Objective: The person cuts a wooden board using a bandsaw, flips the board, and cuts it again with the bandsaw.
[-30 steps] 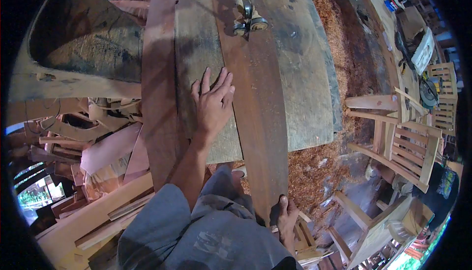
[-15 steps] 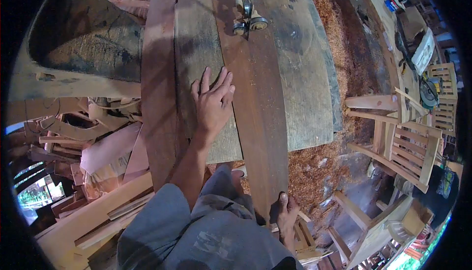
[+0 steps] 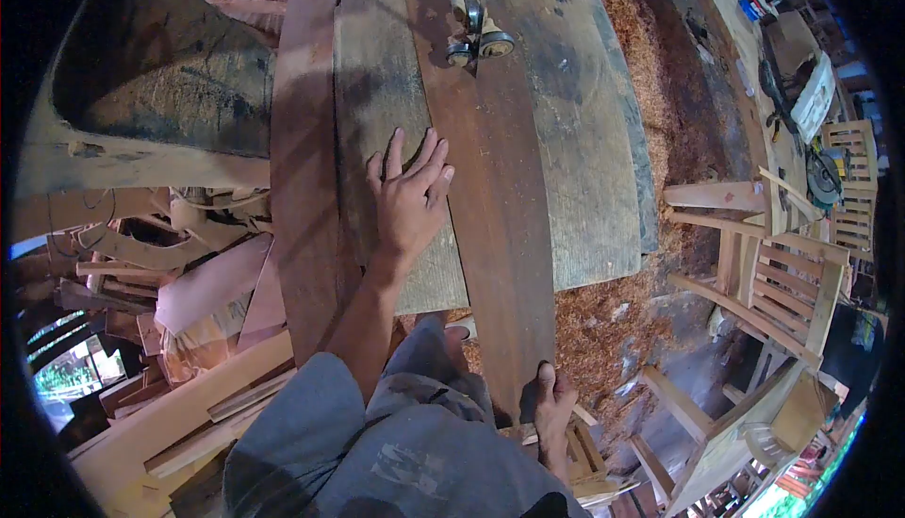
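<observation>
A long reddish-brown plank (image 3: 495, 226) lies lengthwise on the worn saw table (image 3: 589, 179), its far part under the band saw's blade guide (image 3: 471, 32) with small round rollers. My left hand (image 3: 410, 197) rests on the table with fingers spread, the fingertips against the plank's left edge. At the near end, which overhangs the table, my right hand (image 3: 554, 410) grips the plank's right edge, thumb uppermost. The undersides of its fingers are hidden.
Another dark board (image 3: 306, 169) runs along the table's left side. Sawdust (image 3: 603, 329) covers the floor. Slatted wooden chair frames (image 3: 778, 282) stand at right, near a bench holding an angle grinder (image 3: 823, 179). Stacked offcuts (image 3: 207, 414) lie at lower left.
The plank has slid slightly forward toward the blade guide, and its near end has shifted a little right. My right hand has moved forward with it; my left hand stays nearly still.
</observation>
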Available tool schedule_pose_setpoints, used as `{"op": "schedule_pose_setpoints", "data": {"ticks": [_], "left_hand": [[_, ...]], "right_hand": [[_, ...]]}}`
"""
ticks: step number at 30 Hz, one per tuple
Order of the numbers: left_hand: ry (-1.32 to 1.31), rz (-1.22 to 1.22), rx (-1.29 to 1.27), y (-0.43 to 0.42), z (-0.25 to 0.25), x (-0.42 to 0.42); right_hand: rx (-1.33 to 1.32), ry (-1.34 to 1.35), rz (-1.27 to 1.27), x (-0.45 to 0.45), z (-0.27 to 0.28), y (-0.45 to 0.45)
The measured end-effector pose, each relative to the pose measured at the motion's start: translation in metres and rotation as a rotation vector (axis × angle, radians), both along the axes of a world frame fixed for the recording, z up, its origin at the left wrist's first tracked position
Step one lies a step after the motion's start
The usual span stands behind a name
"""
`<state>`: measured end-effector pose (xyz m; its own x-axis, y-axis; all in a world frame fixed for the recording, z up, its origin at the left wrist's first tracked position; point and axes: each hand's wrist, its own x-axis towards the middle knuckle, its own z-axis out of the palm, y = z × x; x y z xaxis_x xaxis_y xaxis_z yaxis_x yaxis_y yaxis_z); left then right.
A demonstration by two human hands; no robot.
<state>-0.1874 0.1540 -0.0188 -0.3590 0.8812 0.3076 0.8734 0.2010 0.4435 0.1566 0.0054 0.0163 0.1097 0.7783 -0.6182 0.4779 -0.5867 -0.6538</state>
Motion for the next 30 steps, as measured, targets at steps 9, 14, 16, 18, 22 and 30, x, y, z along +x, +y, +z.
{"op": "schedule_pose_setpoints", "data": {"ticks": [9,14,16,18,22,30], "left_hand": [[-0.01,0.009,-0.006,0.0,0.0,0.001],[-0.016,0.009,-0.005,0.0,-0.002,0.0],[0.003,0.006,-0.015,0.0,0.0,0.0],[-0.002,0.007,-0.013,0.0,-0.001,0.0],[-0.013,0.014,-0.021,0.0,0.001,0.001],[-0.021,0.009,-0.01,0.0,-0.001,0.0]], "right_hand": [[-0.002,0.011,0.003,0.0,-0.005,0.002],[-0.016,0.076,-0.077,-0.009,-0.003,0.007],[-0.008,0.057,-0.022,-0.004,-0.012,0.004],[-0.011,0.044,-0.008,-0.006,-0.008,0.007],[0.024,-0.035,0.071,-0.006,-0.009,0.012],[0.03,-0.019,0.045,-0.016,-0.003,0.019]]}}
